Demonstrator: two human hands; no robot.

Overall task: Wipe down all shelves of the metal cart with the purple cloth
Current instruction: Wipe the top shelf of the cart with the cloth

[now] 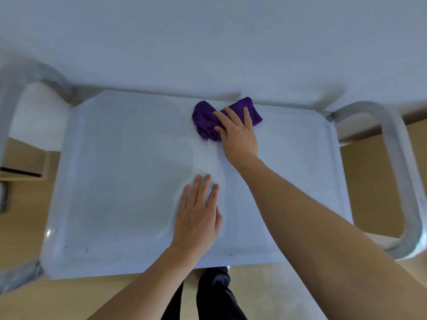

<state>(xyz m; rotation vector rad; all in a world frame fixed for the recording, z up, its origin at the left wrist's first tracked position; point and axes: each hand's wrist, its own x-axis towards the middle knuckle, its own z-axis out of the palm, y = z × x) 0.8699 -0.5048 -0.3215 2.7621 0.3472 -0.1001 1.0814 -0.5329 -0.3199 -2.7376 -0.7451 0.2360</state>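
Note:
The metal cart's top shelf [129,162] fills the middle of the head view, a shiny tray with a raised rim. A crumpled purple cloth [205,121] lies near the shelf's far edge, right of centre. My right hand [239,132] presses down on the cloth, fingers spread over it and thumb curled into its folds. My left hand [198,213] rests flat on the bare shelf nearer to me, fingers together and holding nothing. The lower shelves are hidden under the top one.
Curved tubular handles stand at both ends of the cart, the left handle [13,88] and the right handle [402,158]. A white wall [208,42] runs just behind the cart. Wooden floor [369,172] shows around it, with a wooden box [25,162] at left. My dark trouser legs [215,294] are below the near edge.

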